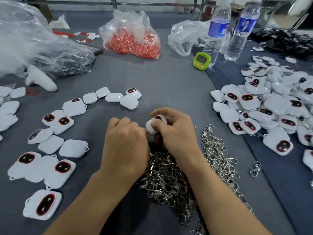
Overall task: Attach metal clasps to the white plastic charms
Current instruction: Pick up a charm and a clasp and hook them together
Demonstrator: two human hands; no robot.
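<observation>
your right hand point(176, 133) has its fingers curled round a white charm point(152, 123), thumb across its front, held just above the worktop point(169, 82) at the far edge of the clasp pile point(169, 180). your left hand point(125, 141) is curled into a fist against the charm's left side. can't tell whether it pinches a clasp or only steadies the charm, since the knuckles cover it.

risks from here:
- the charm's loop is small & thin, so forcing a clasp gate onto it at an angle could bend or snap it.
- the shell looks smooth & glossy, so a hard push w/ the left could squirt it out of your grip.
- you're working right over the pile, so a dropped clasp gets lost among the others, and a hooked one may drag neighbours up w/ it.
- a half-closed gate would let the charm drop off later in the heap at your right point(274, 106).
- undone charms point(72, 148) lie loose at your left, so a toss to the wrong side means a re-sort.

hidden: the loop, any clasp in play & most fingertips sit behind the hands. the charm's lower half is covered too; only its top w/ a dark, red-rimmed patch shows. the right heap prob. carries clasps, as some metal shows between pieces, but most can't be checked. the frame edge crops that heap.
</observation>
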